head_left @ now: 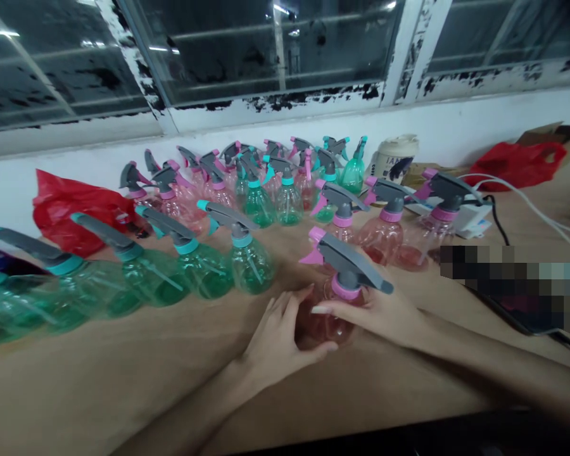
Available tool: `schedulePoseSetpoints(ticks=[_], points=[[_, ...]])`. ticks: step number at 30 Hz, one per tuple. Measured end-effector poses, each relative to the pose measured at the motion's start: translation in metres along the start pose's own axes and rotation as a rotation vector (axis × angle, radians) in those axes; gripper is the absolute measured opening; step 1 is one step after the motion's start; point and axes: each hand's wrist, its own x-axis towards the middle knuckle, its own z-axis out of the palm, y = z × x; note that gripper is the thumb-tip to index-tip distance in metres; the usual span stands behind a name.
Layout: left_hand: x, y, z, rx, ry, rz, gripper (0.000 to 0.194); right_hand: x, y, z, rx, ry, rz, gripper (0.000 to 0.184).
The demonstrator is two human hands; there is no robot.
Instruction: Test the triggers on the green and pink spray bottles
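A clear pink spray bottle (338, 326) with a pink collar and a grey-and-pink trigger head stands upright on the table in front of me. My right hand (380, 310) wraps round its right side, the thumb lying across the front below the collar and the other fingers mostly hidden behind. From the left, my left hand (278, 332) cups the lower part, thumb at the front near the base and fingertips at the far side. Just behind stand more pink spray bottles (382, 237). To the left runs a slanting row of green spray bottles (251, 266).
Several more pink and green bottles (289, 202) crowd against the wall. A red plastic bag (71, 215) lies at left, another red bag (517, 164) at right. A paper cup (394, 158), a white box with cables (472, 218) and a partly blurred dark device (517, 313) are at right.
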Motion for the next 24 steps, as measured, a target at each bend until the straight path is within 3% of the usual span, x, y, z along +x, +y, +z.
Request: schedulePoseSetpoints(ticks=[7, 12, 15, 19, 24], points=[[0.000, 0.000, -0.003, 0.057, 0.074, -0.024, 0.065, -0.017, 0.006, -0.011, -0.375, 0.039, 0.018, 0.054], [-0.002, -0.004, -0.008, 0.185, 0.248, -0.090, 0.073, 0.006, 0.008, -0.002, -0.457, 0.053, -0.034, 0.054], [-0.004, -0.006, -0.012, 0.200, 0.350, -0.054, 0.070, 0.023, 0.007, 0.004, -0.475, 0.026, 0.007, 0.053], [-0.007, -0.004, -0.015, 0.181, 0.318, 0.053, 0.050, 0.041, 0.007, 0.011, -0.586, 0.031, 0.089, 0.058], [-0.008, -0.001, -0.012, 0.178, 0.217, 0.108, 0.040, 0.058, 0.009, 0.017, -0.616, 0.013, 0.122, 0.058]])
